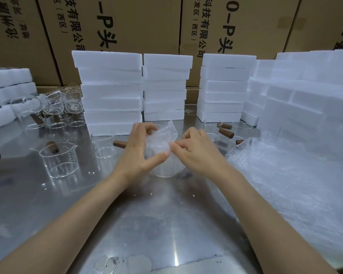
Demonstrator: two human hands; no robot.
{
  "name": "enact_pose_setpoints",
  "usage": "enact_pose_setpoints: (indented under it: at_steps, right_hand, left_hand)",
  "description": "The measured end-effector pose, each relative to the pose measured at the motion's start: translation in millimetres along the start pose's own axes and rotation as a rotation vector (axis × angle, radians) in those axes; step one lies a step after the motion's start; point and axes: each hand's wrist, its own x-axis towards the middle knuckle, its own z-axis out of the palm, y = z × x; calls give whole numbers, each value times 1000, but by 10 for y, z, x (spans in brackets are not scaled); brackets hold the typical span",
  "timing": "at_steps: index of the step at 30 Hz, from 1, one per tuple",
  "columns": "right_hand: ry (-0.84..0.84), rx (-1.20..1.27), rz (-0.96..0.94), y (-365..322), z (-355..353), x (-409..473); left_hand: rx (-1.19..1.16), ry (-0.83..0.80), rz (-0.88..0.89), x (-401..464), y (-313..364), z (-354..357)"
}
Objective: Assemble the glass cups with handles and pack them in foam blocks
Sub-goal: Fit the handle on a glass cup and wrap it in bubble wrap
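Both hands were busy at the middle of the steel worktop, working a piece of bubble wrap around a glass cup that stood on the metal between them. The left hand had its fingers curled over the top of the wrap with the thumb stretched across the front, so its grip was closed on the wrap, and the right hand was pinching the wrap's edge from the other side. Only the cup's clear bottom rim really showed under the plastic. Off to the left sat a spouted glass cup with a wooden handle, another handled one just behind the left hand, and a cluster of more cups further back. A few more handled cups stood on the right. Stacks of white foam blocks lined the back, with cardboard boxes behind, and a big sheet of bubble wrap lay on the right.
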Motion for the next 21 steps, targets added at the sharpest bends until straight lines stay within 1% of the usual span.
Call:
enact_pose_setpoints:
  at_steps: [3, 5, 7, 10, 13, 15, 17, 18, 19, 21]
  right_hand:
    - [36, -46, -5, -19, 11, -6]
    - [42, -80, -19, -16, 28, 0]
    - [56, -47, -13, -18, 44, -2]
    - [72, 16, 2, -1, 79, -9]
    - [105, -10, -6, 15, 115, 10]
    - [210, 57, 3, 8, 92, 23]
    - [355, 217, -18, 6, 52, 16]
    - [382, 294, -31, 3, 37, 11]
    - [365, 340, -45, 0, 28, 8]
    - [250, 320, -71, -16, 41, -3]
  left_hand:
    - [144, 68, 200, -1, 82, -74]
    - [221, 39, 301, -12, 134, -67]
    - [289, -33, 353, -38, 155, -38]
    - [367, -109, 341, -42, 155, -22]
    - [469, -165, 348, -25, 112, -29]
    - [534, -216, 357, -9, 81, -19]
    - [580, -242, 319, 15, 76, -1]
    - [595, -239, 303, 25, 76, 11]
    - [599, -231, 298, 29, 78, 21]
    - [565, -208, 304, 14, 79, 25]
